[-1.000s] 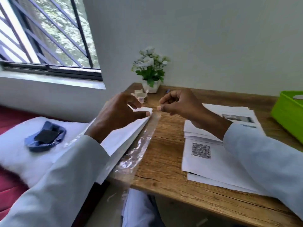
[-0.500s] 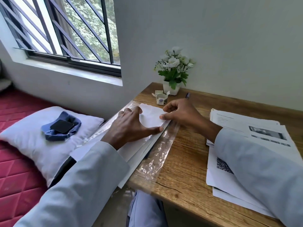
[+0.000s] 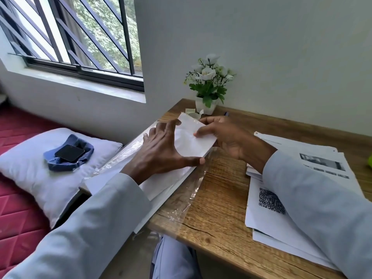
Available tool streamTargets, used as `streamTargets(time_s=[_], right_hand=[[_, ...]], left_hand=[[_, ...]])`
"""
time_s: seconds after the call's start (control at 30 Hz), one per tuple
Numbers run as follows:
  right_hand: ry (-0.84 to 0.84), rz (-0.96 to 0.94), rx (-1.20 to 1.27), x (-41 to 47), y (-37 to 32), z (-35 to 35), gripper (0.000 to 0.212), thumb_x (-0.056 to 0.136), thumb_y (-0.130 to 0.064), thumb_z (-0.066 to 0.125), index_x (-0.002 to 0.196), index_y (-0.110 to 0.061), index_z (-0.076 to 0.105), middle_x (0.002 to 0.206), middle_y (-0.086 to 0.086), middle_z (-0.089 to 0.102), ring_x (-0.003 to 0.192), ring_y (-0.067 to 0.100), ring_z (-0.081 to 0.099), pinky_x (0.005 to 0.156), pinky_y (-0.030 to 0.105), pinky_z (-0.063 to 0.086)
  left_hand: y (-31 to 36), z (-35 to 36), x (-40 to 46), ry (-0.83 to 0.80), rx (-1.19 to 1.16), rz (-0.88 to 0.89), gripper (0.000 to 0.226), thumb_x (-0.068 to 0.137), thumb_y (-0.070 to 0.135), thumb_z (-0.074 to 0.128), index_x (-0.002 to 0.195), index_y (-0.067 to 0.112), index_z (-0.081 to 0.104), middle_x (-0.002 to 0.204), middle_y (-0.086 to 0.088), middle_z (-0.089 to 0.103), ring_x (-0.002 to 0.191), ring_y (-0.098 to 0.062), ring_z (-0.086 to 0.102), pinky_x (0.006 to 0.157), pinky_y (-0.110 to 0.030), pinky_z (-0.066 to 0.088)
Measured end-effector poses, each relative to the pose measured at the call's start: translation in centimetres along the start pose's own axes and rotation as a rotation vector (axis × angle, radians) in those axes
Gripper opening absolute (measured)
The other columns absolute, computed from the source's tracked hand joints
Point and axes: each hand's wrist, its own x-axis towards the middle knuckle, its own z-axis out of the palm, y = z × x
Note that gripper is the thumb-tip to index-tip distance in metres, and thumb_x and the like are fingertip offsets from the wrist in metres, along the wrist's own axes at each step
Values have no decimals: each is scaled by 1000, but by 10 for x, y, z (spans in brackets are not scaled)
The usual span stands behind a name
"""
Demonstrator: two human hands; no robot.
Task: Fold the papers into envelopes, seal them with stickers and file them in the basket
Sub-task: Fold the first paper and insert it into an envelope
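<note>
Item: white folded paper packet point(image 3: 189, 137), lying on top of the white paper stack point(image 3: 161, 184) at the left edge of the wooden desk point(image 3: 221, 198), over a clear plastic sleeve point(image 3: 193, 190).

Change: a second ago your hands were raised above the stack, the right one pinching something small at its fingertips. Now both are down on the packet. Your left hand point(image 3: 161, 152) is spread, thumb braced on the near edge, fingertips pressing the far side. Your right hand point(image 3: 227, 135) pinches the packet's right end between thumb and fingers.

Meaning: likely a sticker is being pressed on, or a flap firmed down; the envelope looks close to sealed, with filing yet to come.

Hidden or unclear:
- Sticker: not discernible on the packet; too small or covered by your fingers.
- Green basket point(image 3: 370, 161): only a sliver at the right border.
- Small roll or pot point(image 3: 194, 115) by the white-flowered plant point(image 3: 208, 85): half hidden behind the packet; contents unknown.
- Printed sheets point(image 3: 269, 202) on the right: partly covered by your sleeve.
</note>
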Motion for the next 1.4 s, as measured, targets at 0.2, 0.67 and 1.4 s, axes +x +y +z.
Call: streamTargets(time_s=[0.2, 0.67, 1.4], right_hand=[[-21, -4, 133, -13, -6, -11, 41, 75, 5, 71, 115, -2, 68, 108, 18, 73, 94, 31, 69, 75, 33, 58], [141, -235, 81, -109, -26, -108, 24, 69, -9, 80, 89, -11, 68, 85, 4, 73, 76, 17, 70, 64, 25, 56], [323, 13, -32, -159, 45, -175, 19, 88, -10, 68, 107, -7, 71, 100, 8, 77, 90, 22, 73, 77, 36, 60]], left_hand=[[20, 2, -4, -50, 52, 88, 132, 39, 91, 55, 145, 34, 3, 152, -4, 23, 135, -33, 30, 107, -68, 23], [98, -15, -8, 179, 209, 488, 115, 53, 75, 62, 144, 25, 14, 137, -5, 35, 120, -25, 41, 109, -57, 23], [161, 73, 21, -92, 241, 771, 108, 60, 78, 59, 144, 30, 11, 149, 0, 25, 134, -21, 25, 111, -65, 19]])
